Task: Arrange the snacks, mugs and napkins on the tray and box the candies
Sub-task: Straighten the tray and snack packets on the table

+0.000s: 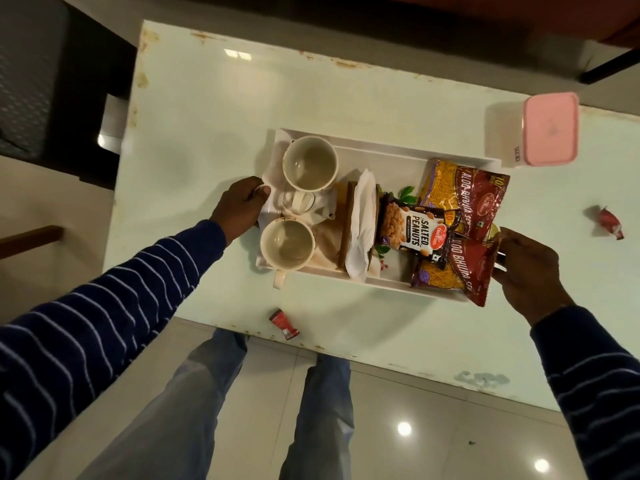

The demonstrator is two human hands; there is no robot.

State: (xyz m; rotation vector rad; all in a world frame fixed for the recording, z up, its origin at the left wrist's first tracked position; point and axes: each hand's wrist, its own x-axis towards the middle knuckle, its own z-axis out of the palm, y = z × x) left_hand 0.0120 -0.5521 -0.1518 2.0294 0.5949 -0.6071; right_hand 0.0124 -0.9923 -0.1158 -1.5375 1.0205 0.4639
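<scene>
2 hands on the tray: your left hand, fingers closed on its left end, right hand pinching the right. Tray mid-counter, mugs, napkins, snacks aboard. Risk: tilt slides mugs. 2 candies unboxed; one near counter edge. Far side open; box right.

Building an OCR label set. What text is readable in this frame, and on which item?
"SALTED PEANUTS", small "NUT CLASSICS" beside it: peanut packet.
"ALOO BHUJIA SEV", a "10" at its corner: far red snack packet.
"ALOO BHUJIA SEV", first letter covered: near red snack packet at the right hand.
Red brand logos on the packets: too small to read.
Red candies, pink-lidded box: no legible text.
</scene>
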